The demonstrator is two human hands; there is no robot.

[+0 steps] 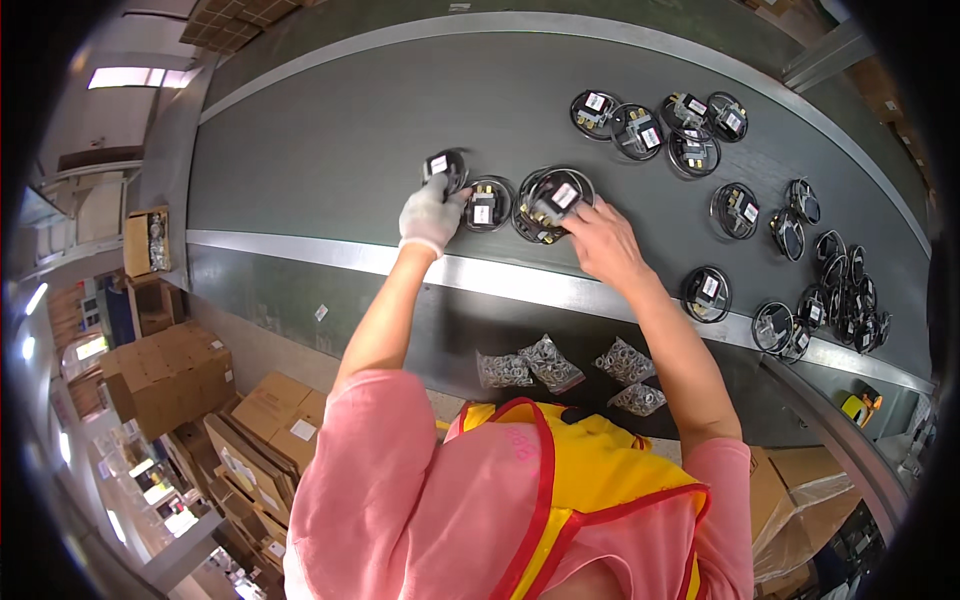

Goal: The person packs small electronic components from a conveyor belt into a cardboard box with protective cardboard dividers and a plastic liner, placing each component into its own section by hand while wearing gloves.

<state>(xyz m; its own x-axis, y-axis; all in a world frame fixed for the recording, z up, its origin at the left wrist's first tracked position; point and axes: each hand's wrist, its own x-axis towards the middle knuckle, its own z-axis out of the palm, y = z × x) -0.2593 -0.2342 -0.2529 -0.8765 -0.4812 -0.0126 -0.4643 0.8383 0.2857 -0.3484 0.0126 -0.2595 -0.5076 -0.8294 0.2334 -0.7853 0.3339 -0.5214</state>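
Observation:
My left hand [432, 217], in a pale work glove, is closed on a thermostat [440, 165], a small black unit with a white label and coiled thin tube. A second coiled thermostat [486, 205] with brass terminals lies on the grey belt [330, 150], right beside those gloved fingers. My bare right hand [607, 243] grips the edge of another labelled thermostat [558, 197], tilted over a coiled one [533, 222] that it partly hides. Its fingertips are partly covered.
Several coiled thermostats [637, 132] lie at the far right of the belt, and a dense pile [845, 290] sits near its right end. Clear bags of metal rings [551, 364] rest below the metal rail [520, 283]. Cardboard boxes [170, 385] stand at the left.

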